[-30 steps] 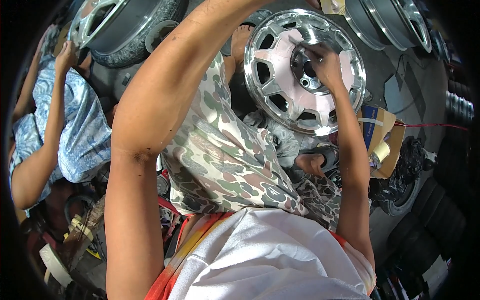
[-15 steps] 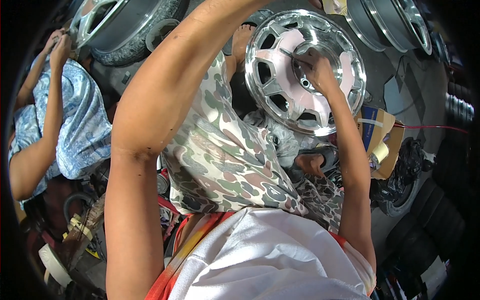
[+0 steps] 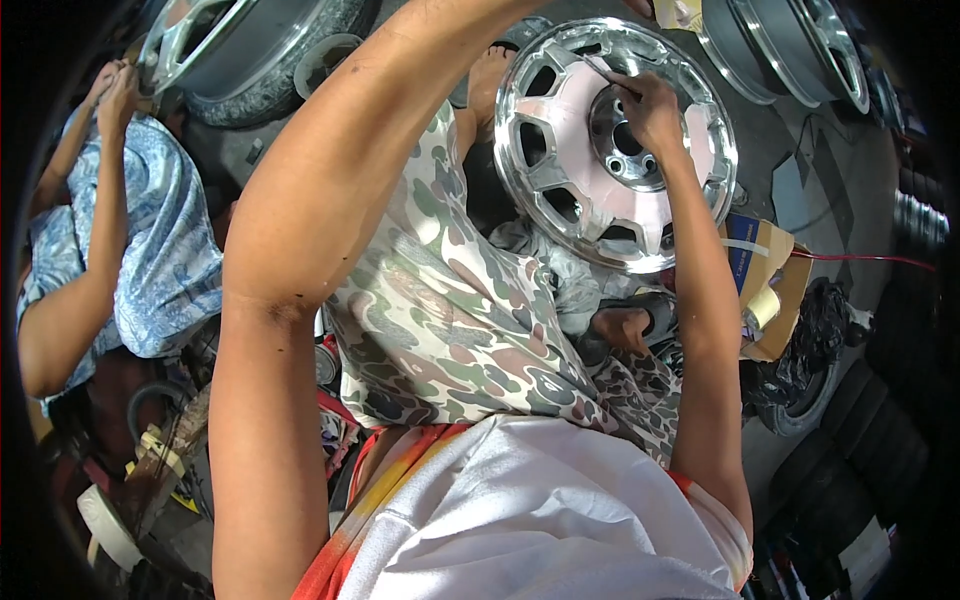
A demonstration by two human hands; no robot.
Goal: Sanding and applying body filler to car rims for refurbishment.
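Note:
A chrome car wheel rim [image 3: 719, 150] with a pale pink coating over its spokes leans in front of my legs, face toward me. My right hand [image 3: 650, 110] pinches a thin, dark, stick-like tool [image 3: 597, 70], its tip against the pink area above the hub. The exact kind of tool cannot be made out. My left forearm [image 3: 400, 80] crosses up and out past the top edge. Only a sliver of what looks like my left hand [image 3: 638, 7] shows at the top, near the rim's far edge; its fingers are hidden.
At the left, a person in blue patterned cloth [image 3: 165, 230] works with both hands on another wheel [image 3: 220, 60]. More rims [image 3: 775, 50] stand at the upper right. A cardboard box [image 3: 790, 320], a black plastic bag [image 3: 810, 330] and a red cord [image 3: 860, 257] lie right of my arm.
My right hand and the tool have moved up over the rim's face, uncovering the hub's centre hole. The rim has shifted very slightly right in view.

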